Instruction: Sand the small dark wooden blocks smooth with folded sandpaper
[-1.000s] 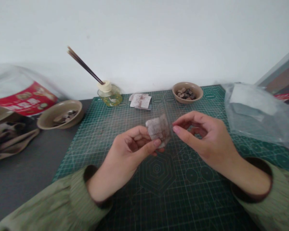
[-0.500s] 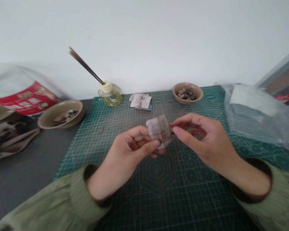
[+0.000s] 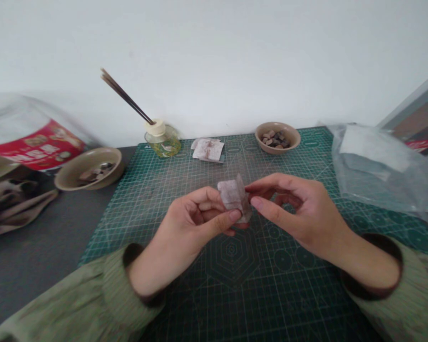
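A small whitish packet [image 3: 231, 194], brown-tinged and creased, is held above the green cutting mat [image 3: 235, 304]. My left hand [image 3: 196, 221] pinches its lower left part, the thumb in front and the fingers behind. At the packet's right edge is my right hand [image 3: 296, 209], thumb and index finger close together on either side of the edge. Whether those fingertips grip it or only touch it is too small to tell. The packet's right flap stands up, bent toward the camera.
Behind lie flat whitish packets [image 3: 207, 149], between a reed diffuser [image 3: 163, 139] and a bowl of dark and brown pieces [image 3: 277, 137]. A clear plastic bag [image 3: 381, 175] lies right. Another bowl [image 3: 89, 168], a cloth [image 3: 17, 209] and a red-labelled bag [image 3: 39, 145] are left.
The right part of the packet has folded up and looks narrower. My right hand has shifted slightly left, its fingertips nearer the packet's edge.
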Demonstrator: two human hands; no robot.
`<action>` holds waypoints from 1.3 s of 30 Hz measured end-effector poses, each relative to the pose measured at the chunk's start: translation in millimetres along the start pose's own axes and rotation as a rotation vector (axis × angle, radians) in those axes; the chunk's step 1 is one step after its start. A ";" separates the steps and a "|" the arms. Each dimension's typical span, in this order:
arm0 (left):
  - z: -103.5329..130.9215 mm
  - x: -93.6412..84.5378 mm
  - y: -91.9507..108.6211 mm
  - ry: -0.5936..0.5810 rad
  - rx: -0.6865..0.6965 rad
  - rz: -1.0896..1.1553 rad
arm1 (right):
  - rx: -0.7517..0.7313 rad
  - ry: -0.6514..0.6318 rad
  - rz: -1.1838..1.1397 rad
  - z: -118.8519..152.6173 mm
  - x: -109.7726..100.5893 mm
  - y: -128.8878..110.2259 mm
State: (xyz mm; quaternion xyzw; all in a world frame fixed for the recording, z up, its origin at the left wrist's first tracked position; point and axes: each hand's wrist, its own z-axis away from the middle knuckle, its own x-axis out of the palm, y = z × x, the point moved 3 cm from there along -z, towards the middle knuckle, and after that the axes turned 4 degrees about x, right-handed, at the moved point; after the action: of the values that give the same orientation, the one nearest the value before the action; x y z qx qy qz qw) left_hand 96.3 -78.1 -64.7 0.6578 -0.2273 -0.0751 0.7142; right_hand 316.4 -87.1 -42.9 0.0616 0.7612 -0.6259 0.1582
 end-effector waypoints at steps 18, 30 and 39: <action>5.8 1.9 19.1 0.087 0.222 -0.380 | 0.026 -0.067 -0.055 0.5 -3.5 -0.8; 4.9 2.3 12.8 0.173 0.125 -0.223 | 0.089 0.003 -0.063 -2.5 -1.5 6.0; 4.3 0.1 12.1 0.153 0.150 -0.263 | 0.045 0.051 -0.050 -1.6 -2.8 2.4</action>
State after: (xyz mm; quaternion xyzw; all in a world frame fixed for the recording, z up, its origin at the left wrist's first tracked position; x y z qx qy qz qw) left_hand 92.3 -80.5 -52.7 0.7372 -0.0891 -0.1003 0.6622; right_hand 319.5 -84.8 -44.0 0.0622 0.7520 -0.6448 0.1217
